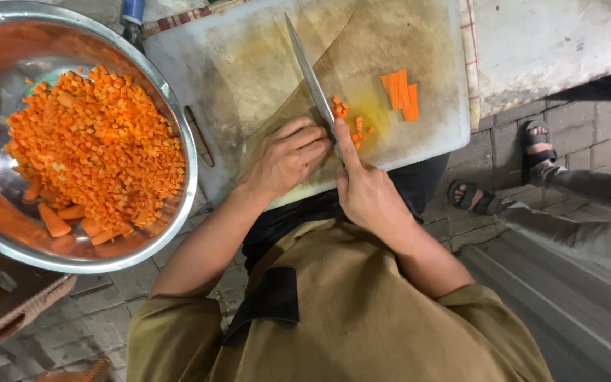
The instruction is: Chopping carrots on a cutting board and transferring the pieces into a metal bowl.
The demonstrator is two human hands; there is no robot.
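Observation:
My right hand (365, 191) grips a long kitchen knife (310, 74), index finger stretched along the blade's spine. The blade runs up and left across a worn white cutting board (249, 64). My left hand (288, 155) rests on the board with curled fingers, its knuckles against the left side of the blade; anything under it is hidden. A few small carrot cubes (344, 117) lie just right of the blade. A short stack of carrot sticks (401, 95) lies further right on the board.
A large steel bowl (182, 134) full of diced carrot (97, 145) stands left of the board. Another person's sandalled feet (535, 145) rest on the brick floor to the right. A woven basket (15, 311) sits at the lower left.

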